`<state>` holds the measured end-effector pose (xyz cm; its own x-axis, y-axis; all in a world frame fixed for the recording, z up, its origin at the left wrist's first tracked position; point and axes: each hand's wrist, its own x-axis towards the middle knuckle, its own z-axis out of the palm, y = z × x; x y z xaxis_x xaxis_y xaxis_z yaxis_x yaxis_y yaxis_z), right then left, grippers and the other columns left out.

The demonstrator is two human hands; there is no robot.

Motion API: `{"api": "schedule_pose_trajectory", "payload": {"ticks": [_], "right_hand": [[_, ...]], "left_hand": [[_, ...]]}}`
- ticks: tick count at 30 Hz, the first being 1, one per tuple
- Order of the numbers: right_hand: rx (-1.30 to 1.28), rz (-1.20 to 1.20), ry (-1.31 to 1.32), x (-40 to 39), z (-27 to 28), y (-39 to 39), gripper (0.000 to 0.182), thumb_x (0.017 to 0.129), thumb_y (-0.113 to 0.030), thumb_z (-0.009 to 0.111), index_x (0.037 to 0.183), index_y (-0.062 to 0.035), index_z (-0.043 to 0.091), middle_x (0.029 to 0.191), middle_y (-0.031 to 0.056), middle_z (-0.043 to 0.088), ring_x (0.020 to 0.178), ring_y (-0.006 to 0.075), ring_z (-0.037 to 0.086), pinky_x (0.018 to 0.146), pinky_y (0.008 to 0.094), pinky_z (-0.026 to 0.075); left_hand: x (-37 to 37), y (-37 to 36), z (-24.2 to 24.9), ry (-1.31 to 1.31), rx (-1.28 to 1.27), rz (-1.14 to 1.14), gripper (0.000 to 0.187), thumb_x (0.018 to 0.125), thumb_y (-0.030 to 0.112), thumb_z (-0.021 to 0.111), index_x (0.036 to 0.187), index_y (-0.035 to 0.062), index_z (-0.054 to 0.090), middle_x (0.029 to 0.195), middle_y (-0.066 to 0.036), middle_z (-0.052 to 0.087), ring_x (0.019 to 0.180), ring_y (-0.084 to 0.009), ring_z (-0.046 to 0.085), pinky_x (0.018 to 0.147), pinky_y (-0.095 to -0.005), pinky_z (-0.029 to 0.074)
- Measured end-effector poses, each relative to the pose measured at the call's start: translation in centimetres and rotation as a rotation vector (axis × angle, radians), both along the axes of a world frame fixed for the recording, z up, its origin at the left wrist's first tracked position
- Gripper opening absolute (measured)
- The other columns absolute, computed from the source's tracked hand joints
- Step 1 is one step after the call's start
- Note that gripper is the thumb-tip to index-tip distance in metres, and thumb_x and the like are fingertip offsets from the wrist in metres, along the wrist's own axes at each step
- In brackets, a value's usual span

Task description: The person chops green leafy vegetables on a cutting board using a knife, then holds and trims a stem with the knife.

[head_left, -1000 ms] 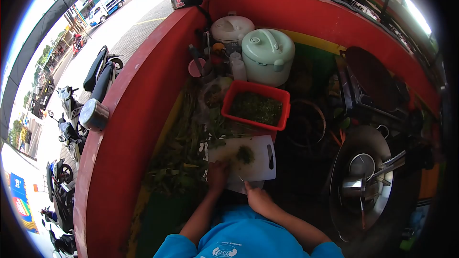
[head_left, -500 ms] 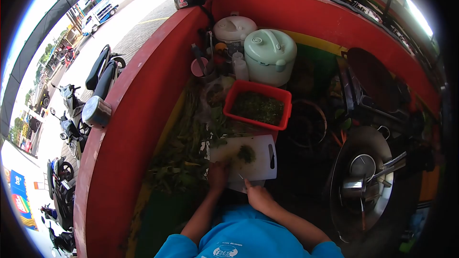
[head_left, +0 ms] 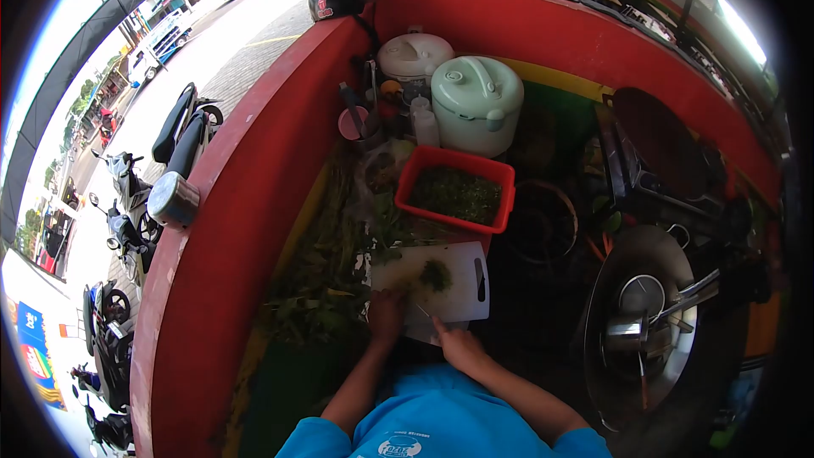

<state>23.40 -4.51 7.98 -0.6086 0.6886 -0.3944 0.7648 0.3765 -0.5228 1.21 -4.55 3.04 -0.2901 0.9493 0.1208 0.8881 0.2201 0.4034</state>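
A white cutting board (head_left: 462, 297) lies in front of me with a small heap of chopped greens (head_left: 436, 275) on it. My right hand (head_left: 459, 348) is closed around a knife (head_left: 423, 311), whose blade points left over the board's near part. At the board's left edge, my left hand (head_left: 387, 312) is closed with its fingers curled; whatever lies under them is too dark to make out. Leafy green stalks (head_left: 314, 309) are piled left of that hand. Just beyond the board stands a red tub (head_left: 508, 203) filled with chopped greens.
A pale green lidded container (head_left: 479, 110), a white lidded pot (head_left: 414, 55) and squeeze bottles (head_left: 425, 125) stand at the back. Right are a burner ring (head_left: 572, 216) and a large wok (head_left: 606, 280) holding metal utensils. A red wall (head_left: 246, 178) runs along the left, bearing a metal pot (head_left: 173, 200).
Both hands and the knife stay in nearly the same place at the board. Out on the street, a white car and a truck have shifted to the left.
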Motion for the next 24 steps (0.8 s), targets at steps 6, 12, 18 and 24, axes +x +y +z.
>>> {"api": "schedule_pose_trajectory", "payload": {"ticks": [6,12,18,24], "right_hand": [[0.082,-0.055,0.08,1.6,-2.0,0.0,0.059,0.102,-0.017,0.05,0.16,-0.0098,0.038,0.104,0.0305,0.07,0.087,0.0497,0.072,0.077,0.0585,0.059],[0.074,-0.108,0.07,1.8,-2.7,0.5,0.058,0.102,-0.017,0.052,0.157,-0.0067,0.04,0.102,0.0314,0.07,0.084,0.0487,0.071,0.076,0.0595,0.058],[0.092,-0.149,0.197,1.9,-3.1,-0.8,0.06,0.1,-0.015,0.051,0.158,-0.0057,0.039,0.095,0.0294,0.071,0.079,0.0484,0.071,0.072,0.0583,0.059],[0.097,-0.089,0.013,1.4,-3.3,-0.6,0.062,0.099,-0.014,0.056,0.158,-0.0066,0.037,0.095,0.0276,0.071,0.086,0.0466,0.072,0.076,0.0562,0.058]], "left_hand": [[-0.1,1.6,0.3,-0.016,0.013,-0.051,0.026,0.083,0.015,0.068,0.107,0.0125,0.078,0.097,-0.013,0.072,0.097,-0.0356,0.064,0.085,-0.0466,0.056],[1.1,2.7,1.4,0.058,-0.009,-0.13,0.025,0.085,0.012,0.065,0.107,0.0104,0.077,0.093,-0.014,0.072,0.095,-0.0352,0.065,0.084,-0.0454,0.056],[0.6,2.0,0.8,0.122,0.02,-0.219,0.025,0.082,0.009,0.062,0.102,0.0061,0.076,0.097,-0.014,0.069,0.097,-0.0349,0.063,0.086,-0.0451,0.055],[0.6,1.5,-0.1,0.128,0.061,-0.276,0.021,0.08,0.008,0.061,0.097,0.0036,0.074,0.102,-0.014,0.067,0.102,-0.0348,0.061,0.09,-0.0458,0.053]]}}
